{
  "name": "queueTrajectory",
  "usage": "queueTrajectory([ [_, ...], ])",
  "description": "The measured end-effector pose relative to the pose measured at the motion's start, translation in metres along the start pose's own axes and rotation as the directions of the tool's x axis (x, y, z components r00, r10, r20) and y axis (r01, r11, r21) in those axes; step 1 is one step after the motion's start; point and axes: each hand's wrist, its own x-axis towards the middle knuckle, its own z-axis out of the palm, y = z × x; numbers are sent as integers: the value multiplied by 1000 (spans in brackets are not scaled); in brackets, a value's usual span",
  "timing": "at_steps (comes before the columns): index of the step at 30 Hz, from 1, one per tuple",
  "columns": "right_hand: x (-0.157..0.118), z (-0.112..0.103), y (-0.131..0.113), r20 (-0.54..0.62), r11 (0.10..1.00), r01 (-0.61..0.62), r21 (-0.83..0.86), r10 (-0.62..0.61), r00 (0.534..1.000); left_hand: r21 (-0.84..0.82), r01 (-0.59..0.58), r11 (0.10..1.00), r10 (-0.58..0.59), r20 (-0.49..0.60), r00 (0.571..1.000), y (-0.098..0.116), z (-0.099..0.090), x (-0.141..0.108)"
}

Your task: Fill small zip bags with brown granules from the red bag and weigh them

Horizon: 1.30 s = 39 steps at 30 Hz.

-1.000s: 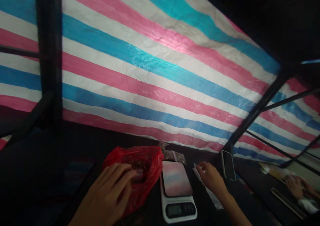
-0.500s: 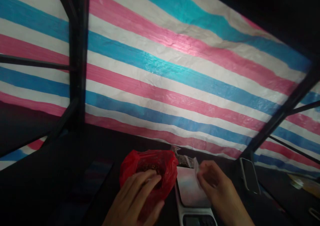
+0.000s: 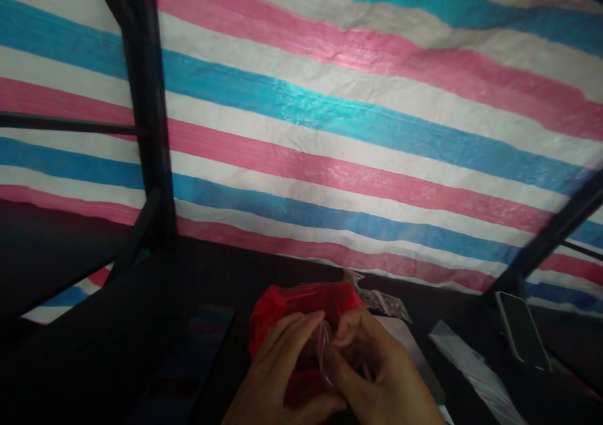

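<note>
Head view: the right hand (image 3: 384, 368) pinches a clear bag (image 3: 324, 349), the left hand (image 3: 276, 365) cups beside it, thumb and fingers apart, apparently steadying it above the red bag (image 3: 273, 306) near the tabletop's (image 3: 211, 268) far edge.

I see a bright red bag (image 3: 273, 312) past the left hand (image 3: 277, 371), and a clear little bag (image 3: 323, 346) between both hands. Right of the right hand (image 3: 381, 371) lies whitish plastic (image 3: 475, 368) with red lines, then a phone (image 3: 522, 334) with a black screen. Past both hands, a big sheet (image 3: 339, 167) has pink, white and blue stripes.
</note>
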Motion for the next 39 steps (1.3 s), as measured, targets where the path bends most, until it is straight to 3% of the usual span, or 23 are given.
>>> queueTrajectory([
  [6, 0, -11, 7, 12, 994, 27, -104, -26, 1000, -16, -97, 995, 96, -59, 994, 0, 3, -3],
  [9, 2, -12, 10, 37, 992, 34, -121, -30, 999, -58, -88, 994, 88, -2, 996, -5, 12, -9],
  [12, 4, -11, 7, 25, 995, 55, -87, -53, 998, -124, -39, 991, 32, -51, 998, -11, 23, -14],
  [14, 7, -12, 4, 48, 995, 79, -53, -76, 996, -188, 25, 982, -39, -73, 997, -12, 25, -13],
  [16, 11, -14, 2, 48, 991, 118, -58, -116, 992, -257, 148, 955, -160, -25, 987, -11, 22, -10],
  [19, 19, -19, 9, -18, 959, 170, -227, -179, 984, -333, 408, 850, -426, 23, 905, -7, 12, -4],
  [23, 27, -18, 27, 171, 805, 187, -563, -108, 979, -406, 569, 715, -628, -16, 778, -3, 6, 3],
  [28, 31, -9, 35, 281, 641, 212, -738, 5, 960, -455, 588, 669, -694, -100, 713, -6, 6, 11],
  [31, 35, -9, 28, 278, 551, 198, -811, 64, 959, -460, 582, 671, -699, -133, 702, -7, 4, 16],
  [35, 45, -12, 15, 200, 335, 164, -928, 75, 977, -372, 590, 717, -675, -158, 721, -6, -1, 22],
  [37, 52, -13, 13, 179, 300, 150, -942, 72, 981, -293, 590, 752, -650, -184, 737, -7, 1, 22],
  [39, 58, -12, 15, 183, 324, 152, -934, 68, 981, -225, 603, 766, -641, -181, 746, -11, 6, 20],
])
